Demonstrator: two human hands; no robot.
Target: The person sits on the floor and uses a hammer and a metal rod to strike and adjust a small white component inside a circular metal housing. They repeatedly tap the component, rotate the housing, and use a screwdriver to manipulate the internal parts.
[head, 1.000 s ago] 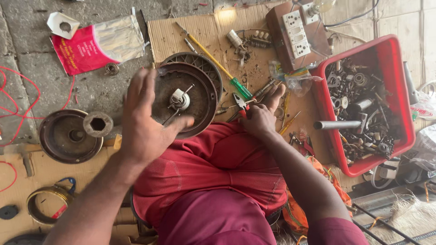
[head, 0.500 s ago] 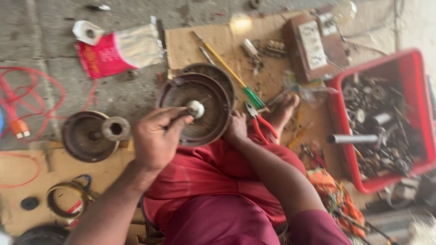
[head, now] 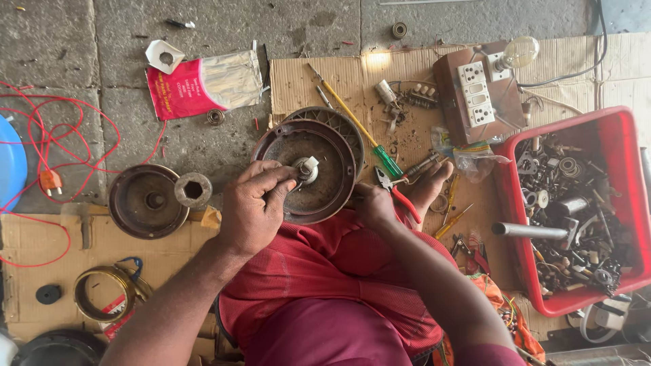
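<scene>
Keep left hand (head: 252,207) pinching the hub (head: 306,167) at the cover's (head: 305,169) centre, right hand (head: 371,205) clamped on its rim.

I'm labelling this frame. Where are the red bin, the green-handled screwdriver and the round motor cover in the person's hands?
Red bin (head: 507,203): head view, on its left wall.
Screwdriver (head: 388,163): head view, on the green handle.
Motor cover (head: 325,183): head view, on the dished face right of the hub.
</scene>
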